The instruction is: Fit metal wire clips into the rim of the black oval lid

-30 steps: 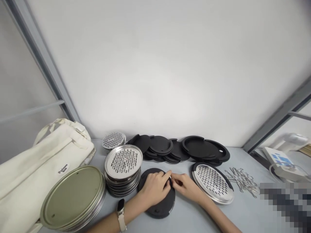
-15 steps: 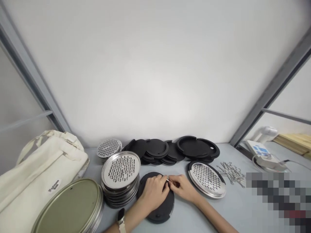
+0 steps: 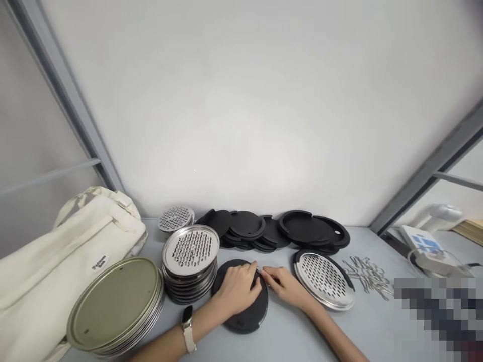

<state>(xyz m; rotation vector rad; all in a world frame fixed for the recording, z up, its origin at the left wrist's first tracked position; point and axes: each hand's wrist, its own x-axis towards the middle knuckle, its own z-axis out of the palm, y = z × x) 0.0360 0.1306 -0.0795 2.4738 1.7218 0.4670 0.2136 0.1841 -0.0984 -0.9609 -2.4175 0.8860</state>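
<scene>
A round black plastic cover (image 3: 241, 322) lies flat on the grey table in front of me. My left hand (image 3: 239, 286), with a watch on its wrist, rests over the cover, its fingers bent and gripping the upper right edge. At that same edge, my right hand (image 3: 281, 284) has its thumb and fingers pinched on a small silvery metal piece (image 3: 259, 270). Fingers mostly hide this piece, so its shape is unclear. To the right of my right hand sits a round perforated metal grater plate (image 3: 322, 279) with a black rim around part of it.
Left of the cover stand a stack of grater plates (image 3: 191, 253) and a stack of olive-green oval lids (image 3: 116, 301). Black covers (image 3: 247, 225) line the wall. Wire clips (image 3: 370, 275) lie in a pile at right. A cream bag (image 3: 75, 241) fills the left.
The view has shifted slightly, so more of the green lids shows. Both hands remain at the cover's edge, with small finger movements; the right hand's fingers sit a little differently around the metal piece.
</scene>
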